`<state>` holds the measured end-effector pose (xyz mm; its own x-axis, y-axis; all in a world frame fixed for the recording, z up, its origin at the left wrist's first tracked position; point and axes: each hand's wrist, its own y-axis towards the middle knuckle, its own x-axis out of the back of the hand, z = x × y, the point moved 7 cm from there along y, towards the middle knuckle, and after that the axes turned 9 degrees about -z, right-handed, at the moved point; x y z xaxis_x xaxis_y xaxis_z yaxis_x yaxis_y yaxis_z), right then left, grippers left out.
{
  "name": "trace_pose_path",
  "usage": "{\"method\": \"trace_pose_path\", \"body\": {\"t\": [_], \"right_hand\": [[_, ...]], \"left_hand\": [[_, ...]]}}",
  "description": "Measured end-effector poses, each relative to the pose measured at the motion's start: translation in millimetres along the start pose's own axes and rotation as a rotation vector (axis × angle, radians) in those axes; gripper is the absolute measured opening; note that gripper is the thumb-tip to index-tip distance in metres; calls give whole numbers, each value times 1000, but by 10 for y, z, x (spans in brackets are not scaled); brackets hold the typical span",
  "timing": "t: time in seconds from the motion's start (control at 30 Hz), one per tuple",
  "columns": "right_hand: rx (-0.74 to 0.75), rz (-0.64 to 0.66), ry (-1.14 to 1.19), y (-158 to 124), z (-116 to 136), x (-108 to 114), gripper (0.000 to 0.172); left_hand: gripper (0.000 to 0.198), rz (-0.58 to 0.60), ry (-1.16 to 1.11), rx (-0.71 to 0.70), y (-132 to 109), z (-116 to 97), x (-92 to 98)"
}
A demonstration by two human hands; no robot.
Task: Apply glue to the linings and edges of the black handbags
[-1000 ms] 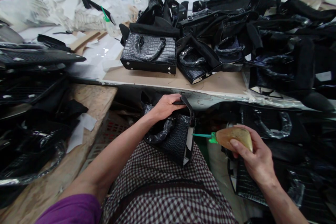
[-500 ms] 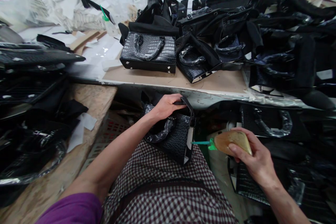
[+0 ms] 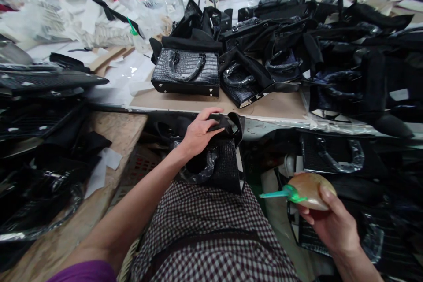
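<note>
A black crocodile-pattern handbag (image 3: 224,165) stands on my lap, its handle wrapped in clear plastic. My left hand (image 3: 198,132) grips the bag's top flap, fingers closed round it. My right hand (image 3: 325,220) holds a tan squeeze bottle of glue (image 3: 309,189) with a green nozzle (image 3: 276,194) pointing left, away from the bag's right side. A checked apron (image 3: 211,233) covers my lap.
The workbench (image 3: 271,105) ahead carries a finished black handbag (image 3: 187,72) and a heap of black bag parts (image 3: 330,53). Stacked black panels (image 3: 39,97) fill the left side over a wooden board (image 3: 115,128). White paper scraps and glue bottles lie at the back left.
My left hand lifted and turned the bag upright, pulling the flap up. My right hand drew the glue bottle down and to the right, away from the bag's edge.
</note>
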<state>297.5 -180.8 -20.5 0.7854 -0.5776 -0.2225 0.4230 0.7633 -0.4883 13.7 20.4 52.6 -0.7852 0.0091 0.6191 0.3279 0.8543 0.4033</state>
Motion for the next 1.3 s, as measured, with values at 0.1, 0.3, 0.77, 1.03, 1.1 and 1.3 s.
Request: {"method": "trace_pose_path", "body": {"t": [0.1, 0.3, 0.77, 1.03, 1.1, 1.3], "right_hand": [[47, -63, 110, 37, 68, 105, 39], [105, -153, 144, 52, 91, 263, 37], [-15, -218, 142, 132, -51, 396, 42], [-236, -203, 545, 209, -114, 5, 48], [-251, -105, 629, 295, -34, -283, 47], [-200, 131, 719, 401, 152, -1172, 46]], "left_hand": [[12, -133, 278, -33, -64, -109, 367], [24, -103, 400, 154, -472, -239, 604], [29, 45, 12, 420, -765, -138, 405], [32, 61, -13, 302, -738, -159, 457], [37, 84, -13, 232, -707, -215, 408], [24, 103, 2, -146, -631, -489, 203]]}}
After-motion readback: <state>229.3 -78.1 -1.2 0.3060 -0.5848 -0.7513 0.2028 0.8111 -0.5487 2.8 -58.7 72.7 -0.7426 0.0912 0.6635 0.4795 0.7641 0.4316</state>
